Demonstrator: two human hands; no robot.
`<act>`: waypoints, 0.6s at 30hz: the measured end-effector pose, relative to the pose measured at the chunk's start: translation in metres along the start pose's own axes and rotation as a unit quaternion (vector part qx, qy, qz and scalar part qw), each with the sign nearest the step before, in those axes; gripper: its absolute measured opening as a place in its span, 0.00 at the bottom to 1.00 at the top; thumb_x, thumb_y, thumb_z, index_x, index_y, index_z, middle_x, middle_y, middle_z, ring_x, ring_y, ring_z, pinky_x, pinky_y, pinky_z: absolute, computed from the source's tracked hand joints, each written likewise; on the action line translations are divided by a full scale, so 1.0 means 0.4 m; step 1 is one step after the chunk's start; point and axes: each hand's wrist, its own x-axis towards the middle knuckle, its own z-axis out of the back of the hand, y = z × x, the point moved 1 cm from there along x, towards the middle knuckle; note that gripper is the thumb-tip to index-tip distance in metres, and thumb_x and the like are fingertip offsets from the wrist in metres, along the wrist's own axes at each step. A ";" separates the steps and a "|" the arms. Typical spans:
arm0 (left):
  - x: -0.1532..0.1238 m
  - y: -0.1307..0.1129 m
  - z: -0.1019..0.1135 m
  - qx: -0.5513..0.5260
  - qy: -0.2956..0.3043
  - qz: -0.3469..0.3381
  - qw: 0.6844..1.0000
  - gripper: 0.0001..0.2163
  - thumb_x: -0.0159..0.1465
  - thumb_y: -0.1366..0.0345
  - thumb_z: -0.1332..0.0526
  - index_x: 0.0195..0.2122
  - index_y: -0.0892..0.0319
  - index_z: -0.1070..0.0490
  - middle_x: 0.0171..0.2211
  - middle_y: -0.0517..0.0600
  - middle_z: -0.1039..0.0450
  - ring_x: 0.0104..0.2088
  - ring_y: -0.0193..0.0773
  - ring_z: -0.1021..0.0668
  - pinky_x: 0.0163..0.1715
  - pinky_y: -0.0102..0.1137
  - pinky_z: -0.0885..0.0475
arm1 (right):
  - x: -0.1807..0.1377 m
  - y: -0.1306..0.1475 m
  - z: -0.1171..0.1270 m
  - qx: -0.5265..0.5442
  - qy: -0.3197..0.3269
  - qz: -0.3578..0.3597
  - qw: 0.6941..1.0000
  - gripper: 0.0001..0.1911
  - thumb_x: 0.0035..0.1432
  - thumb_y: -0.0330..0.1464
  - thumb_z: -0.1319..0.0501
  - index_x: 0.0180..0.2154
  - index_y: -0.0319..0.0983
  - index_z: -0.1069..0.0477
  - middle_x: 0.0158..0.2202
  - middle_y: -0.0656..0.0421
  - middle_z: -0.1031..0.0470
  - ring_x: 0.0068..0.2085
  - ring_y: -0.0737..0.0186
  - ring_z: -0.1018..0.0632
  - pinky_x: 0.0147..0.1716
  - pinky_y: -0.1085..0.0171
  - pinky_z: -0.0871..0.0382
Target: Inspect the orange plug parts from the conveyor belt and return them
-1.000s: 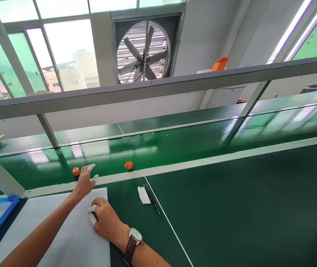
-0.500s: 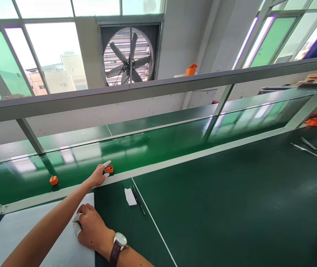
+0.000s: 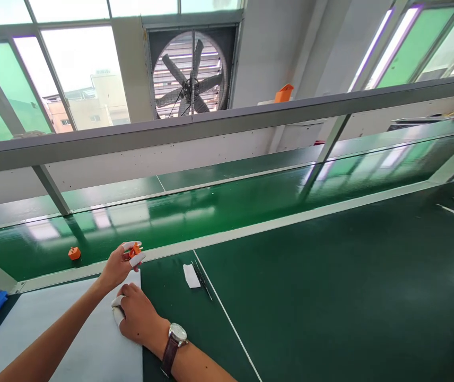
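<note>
And the left hand (image 3: pixel 116 269) has it, an orange piece (image 3: pixel 134 250) pinched between white-capped thumb and finger, held up over the pale strip (image 3: pixel 243 232) at the table's far edge! Over to the right hand (image 3: pixel 141 315): fingers curled in, down on the right side of the white sheet (image 3: pixel 63 334); whether anything sits inside that curl, I cannot tell. A second orange piece (image 3: pixel 74 253) waits to the left, on the glossy green surface (image 3: pixel 211 207) beyond the strip. Right of the hands, on the dark green table (image 3: pixel 310 286), a white scrap (image 3: pixel 191 276) lies just beside slim dark tweezers (image 3: pixel 202 280).
</note>
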 end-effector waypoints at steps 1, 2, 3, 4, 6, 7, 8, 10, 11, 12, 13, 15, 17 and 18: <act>-0.040 -0.007 0.029 -0.007 -0.009 0.014 1.000 0.23 0.61 0.50 0.36 0.51 0.61 0.30 0.33 0.51 0.24 0.30 0.40 0.21 0.24 0.30 0.26 | -0.001 0.000 0.001 0.007 -0.004 -0.003 1.000 0.09 0.50 0.22 0.39 0.35 0.37 0.24 0.41 0.52 0.25 0.44 0.54 0.27 0.46 0.59 0.31; -0.081 -0.013 0.056 -0.014 -0.017 0.031 0.999 0.23 0.59 0.50 0.34 0.49 0.60 0.29 0.33 0.50 0.23 0.29 0.39 0.21 0.22 0.29 0.28 | -0.001 0.001 0.004 0.014 -0.006 -0.006 1.000 0.09 0.52 0.22 0.40 0.36 0.37 0.24 0.42 0.52 0.25 0.44 0.54 0.27 0.46 0.59 0.31; -0.121 -0.019 0.082 -0.020 -0.025 0.053 0.998 0.22 0.58 0.51 0.32 0.47 0.60 0.29 0.32 0.50 0.23 0.29 0.39 0.21 0.23 0.28 0.28 | -0.001 0.003 0.007 0.019 -0.006 -0.007 1.000 0.10 0.54 0.23 0.40 0.37 0.37 0.24 0.42 0.52 0.26 0.45 0.54 0.27 0.46 0.59 0.31; -0.159 -0.023 0.105 -0.025 -0.030 0.080 0.996 0.20 0.57 0.52 0.31 0.45 0.60 0.28 0.33 0.50 0.22 0.30 0.39 0.21 0.25 0.28 0.27 | -0.001 0.006 0.012 0.029 -0.009 -0.008 1.000 0.11 0.56 0.23 0.41 0.40 0.37 0.24 0.42 0.52 0.26 0.45 0.55 0.27 0.47 0.59 0.31; -0.228 -0.026 0.140 -0.027 -0.034 0.128 0.991 0.18 0.58 0.53 0.31 0.43 0.59 0.27 0.34 0.50 0.21 0.33 0.40 0.20 0.30 0.30 0.26 | -0.001 0.013 0.025 0.059 -0.018 -0.014 0.998 0.14 0.60 0.23 0.44 0.45 0.38 0.25 0.43 0.53 0.25 0.44 0.57 0.26 0.46 0.60 0.31; -0.257 -0.026 0.151 -0.024 -0.035 0.147 0.988 0.17 0.58 0.54 0.30 0.43 0.59 0.27 0.35 0.50 0.21 0.34 0.40 0.20 0.33 0.31 0.25 | 0.000 0.017 0.033 0.099 -0.036 -0.029 0.994 0.15 0.61 0.24 0.45 0.46 0.39 0.25 0.42 0.54 0.25 0.43 0.58 0.26 0.45 0.61 0.31; -0.282 -0.023 0.158 -0.020 -0.038 0.160 0.986 0.17 0.57 0.55 0.30 0.43 0.58 0.26 0.36 0.50 0.21 0.35 0.40 0.20 0.34 0.31 0.25 | 0.002 0.022 0.042 0.142 -0.051 -0.043 0.988 0.15 0.64 0.26 0.46 0.48 0.40 0.25 0.41 0.55 0.24 0.41 0.58 0.25 0.44 0.61 0.31; -0.320 -0.014 0.162 -0.022 -0.049 0.177 0.983 0.19 0.57 0.56 0.30 0.46 0.59 0.27 0.37 0.51 0.21 0.36 0.41 0.20 0.37 0.33 0.24 | 0.005 0.032 0.055 0.224 -0.053 -0.085 0.969 0.14 0.68 0.33 0.47 0.47 0.41 0.24 0.38 0.57 0.23 0.37 0.60 0.25 0.40 0.63 0.31; -0.333 -0.009 0.161 -0.029 -0.053 0.183 0.981 0.20 0.57 0.56 0.30 0.48 0.59 0.27 0.37 0.51 0.21 0.37 0.42 0.20 0.38 0.34 0.24 | 0.007 0.037 0.059 0.263 -0.042 -0.110 0.957 0.16 0.69 0.36 0.48 0.45 0.41 0.22 0.35 0.57 0.23 0.35 0.61 0.25 0.38 0.63 0.31; -0.344 -0.005 0.159 -0.039 -0.051 0.182 0.981 0.23 0.58 0.57 0.30 0.52 0.59 0.29 0.38 0.51 0.21 0.38 0.42 0.20 0.39 0.35 0.23 | 0.008 0.042 0.062 0.295 -0.028 -0.133 0.946 0.18 0.69 0.40 0.47 0.42 0.40 0.21 0.33 0.58 0.23 0.34 0.61 0.25 0.37 0.63 0.31; -0.351 -0.002 0.155 -0.051 -0.043 0.175 0.982 0.25 0.58 0.58 0.31 0.55 0.58 0.31 0.39 0.51 0.21 0.38 0.42 0.20 0.41 0.36 0.23 | 0.009 0.046 0.065 0.322 -0.016 -0.154 0.934 0.19 0.68 0.43 0.47 0.40 0.40 0.21 0.31 0.59 0.23 0.33 0.61 0.24 0.36 0.64 0.31; -0.359 0.000 0.148 -0.076 -0.015 0.145 0.986 0.25 0.61 0.59 0.33 0.59 0.57 0.34 0.42 0.51 0.22 0.41 0.42 0.20 0.46 0.38 0.23 | 0.012 0.053 0.070 0.359 -0.003 -0.185 0.915 0.20 0.66 0.46 0.44 0.37 0.39 0.20 0.29 0.59 0.23 0.33 0.60 0.24 0.35 0.63 0.30; -0.364 0.003 0.143 -0.104 0.008 0.114 0.988 0.20 0.64 0.60 0.36 0.57 0.56 0.32 0.46 0.51 0.22 0.45 0.42 0.20 0.51 0.39 0.24 | 0.013 0.055 0.076 0.384 -0.003 -0.201 0.901 0.19 0.64 0.46 0.41 0.37 0.39 0.20 0.29 0.59 0.23 0.33 0.60 0.23 0.36 0.62 0.28; -0.366 0.005 0.141 -0.115 0.010 0.103 0.988 0.17 0.66 0.61 0.38 0.56 0.56 0.30 0.47 0.51 0.23 0.47 0.42 0.21 0.52 0.39 0.25 | 0.013 0.056 0.078 0.394 -0.003 -0.203 0.896 0.18 0.63 0.46 0.40 0.37 0.40 0.20 0.30 0.58 0.22 0.33 0.60 0.23 0.37 0.62 0.28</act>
